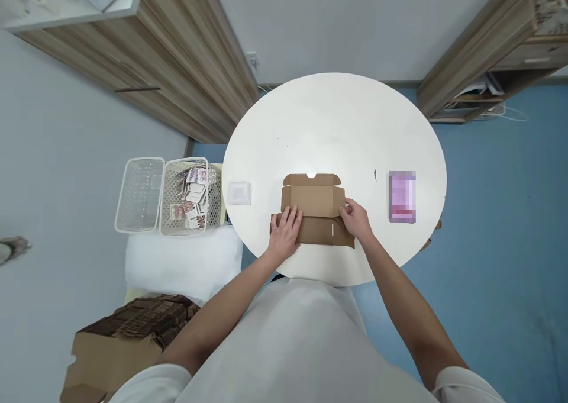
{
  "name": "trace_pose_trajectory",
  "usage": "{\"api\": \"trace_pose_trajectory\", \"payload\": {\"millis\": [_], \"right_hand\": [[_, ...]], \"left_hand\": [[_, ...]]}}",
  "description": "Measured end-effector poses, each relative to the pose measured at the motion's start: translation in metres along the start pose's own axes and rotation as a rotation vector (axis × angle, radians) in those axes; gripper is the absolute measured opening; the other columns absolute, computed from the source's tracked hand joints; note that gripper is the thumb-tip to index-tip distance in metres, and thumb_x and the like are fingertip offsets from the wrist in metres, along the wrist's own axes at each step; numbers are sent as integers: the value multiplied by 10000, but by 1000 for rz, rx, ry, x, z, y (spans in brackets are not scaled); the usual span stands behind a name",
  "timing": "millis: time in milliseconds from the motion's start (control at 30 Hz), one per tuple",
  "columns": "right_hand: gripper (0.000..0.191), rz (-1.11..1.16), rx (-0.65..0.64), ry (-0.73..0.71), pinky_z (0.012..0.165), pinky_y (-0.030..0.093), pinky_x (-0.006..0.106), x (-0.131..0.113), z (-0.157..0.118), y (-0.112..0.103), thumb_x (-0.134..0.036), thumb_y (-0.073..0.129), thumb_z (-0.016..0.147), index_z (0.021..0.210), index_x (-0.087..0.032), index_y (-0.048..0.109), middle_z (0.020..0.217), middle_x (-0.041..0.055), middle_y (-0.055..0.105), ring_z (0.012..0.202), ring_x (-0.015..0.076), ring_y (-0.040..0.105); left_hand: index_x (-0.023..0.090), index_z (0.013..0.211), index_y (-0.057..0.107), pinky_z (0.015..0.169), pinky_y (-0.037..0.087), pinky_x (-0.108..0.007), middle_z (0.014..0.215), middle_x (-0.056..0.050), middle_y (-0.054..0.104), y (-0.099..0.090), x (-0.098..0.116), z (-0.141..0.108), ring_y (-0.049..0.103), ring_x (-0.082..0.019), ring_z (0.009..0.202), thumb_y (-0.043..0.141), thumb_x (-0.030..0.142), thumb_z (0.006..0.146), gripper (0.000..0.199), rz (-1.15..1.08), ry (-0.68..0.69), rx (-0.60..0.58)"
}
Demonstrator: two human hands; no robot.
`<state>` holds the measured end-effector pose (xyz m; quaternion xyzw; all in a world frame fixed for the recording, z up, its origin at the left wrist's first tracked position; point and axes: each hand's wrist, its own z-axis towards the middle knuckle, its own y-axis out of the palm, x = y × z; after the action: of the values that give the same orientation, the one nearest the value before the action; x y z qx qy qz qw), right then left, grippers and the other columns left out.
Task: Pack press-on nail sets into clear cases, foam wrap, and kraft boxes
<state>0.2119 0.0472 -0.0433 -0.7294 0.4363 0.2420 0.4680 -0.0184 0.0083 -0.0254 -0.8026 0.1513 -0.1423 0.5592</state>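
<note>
"Colours, please!"
"Plain brown on my cardboard box (pixel 310 200), bright white across my table (pixel 337 119), pink and purple on that package (pixel 402 196)!"
"Patterns?"
"Streaky wood grain on the cabinet (pixel 177 54), dotted holes over the white basket (pixel 214 202), blue floor (pixel 488 184)!"

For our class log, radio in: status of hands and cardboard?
Left hand flat on the unfolded cardboard box. Right hand at its right edge, fingers on the side flap. Pink packet off to the right, clear of both hands.

Open tabletop (pixel 332 119) lies beyond 2 obstacles: carton (pixel 311 200) and pink pack (pixel 402 197).
</note>
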Motion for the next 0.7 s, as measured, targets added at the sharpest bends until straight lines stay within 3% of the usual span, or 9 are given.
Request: {"api": "trace_pose_trajectory", "payload": {"millis": [67, 133, 200, 267, 367, 533, 633, 700], "right_hand": [[455, -81, -1, -19, 626, 423, 307, 0, -3, 0, -370, 378, 785, 1204, -220, 470, 708, 4, 588, 638, 162, 527], [598, -201, 86, -86, 753, 414, 380, -2, -9, 1, -433, 411, 770, 1312, -192, 330, 976, 77, 597, 876, 230, 541], [805, -353, 157, -211, 886, 334, 462, -6, -18, 3, -521, 470, 719, 1374, -166, 165, 1272, 145, 430, 1146, 305, 394], [933, -501, 84, -370, 960, 234, 505, -9, -31, 7, -582, 508, 669, 1388, -176, 74, 1416, 144, 223, 1278, 330, 203], [1002, -680, -124, -519, 1006, 113, 529, -7, -50, 21, -576, 565, 627, 1390, -197, 36, 1456, 111, 124, 1323, 323, 81], [1014, -835, -237, -439, 1025, -24, 525, 6, -77, 53, -454, 631, 611, 1387, -204, 27, 1451, 109, 153, 1331, 314, 69], [971, -852, -231, -377, 1022, -48, 526, 11, -89, 66, -415, 600, 642, 1384, -216, 7, 1460, 95, 114, 1336, 294, 56], [951, -857, -225, -343, 1017, -48, 538, 12, -97, 72, -404, 578, 660, 1384, -219, -10, 1465, 86, 85, 1338, 281, 33]], "left_hand": [[173, 1390, 116, 1036, 64, -525, 1455, -102, 140, -1, 2, 3, 5, -285, 1339, 612, 331, 650, 905, 7, -1, -24], [180, 1388, 129, 1036, 62, -532, 1451, -100, 163, 0, 3, 5, 9, -290, 1338, 610, 330, 651, 892, 2, -13, -34], [187, 1383, 150, 1037, 66, -537, 1442, -103, 194, 1, 4, 5, 17, -302, 1336, 618, 338, 646, 886, -7, -24, -33], [189, 1378, 170, 1038, 70, -535, 1434, -107, 219, 2, 6, 2, 25, -311, 1333, 630, 344, 636, 887, -14, -29, -24], [191, 1373, 187, 1040, 74, -529, 1427, -110, 237, 5, 9, -8, 40, -311, 1332, 644, 338, 623, 890, -18, -14, 1], [201, 1368, 195, 1032, 70, -541, 1440, -133, 182, 15, 6, -42, 25, -326, 1331, 688, 382, 572, 954, -65, 1, 64], [177, 1382, 104, 1005, 136, -565, 1445, -177, 115, 30, -10, -70, 44, -360, 1322, 705, 461, 530, 1080, -192, -201, 138], [151, 1382, 29, 982, 238, -528, 1424, -203, 166, 44, -24, -86, 152, -344, 1308, 688, 457, 559, 1098, -357, -346, 177]]}}
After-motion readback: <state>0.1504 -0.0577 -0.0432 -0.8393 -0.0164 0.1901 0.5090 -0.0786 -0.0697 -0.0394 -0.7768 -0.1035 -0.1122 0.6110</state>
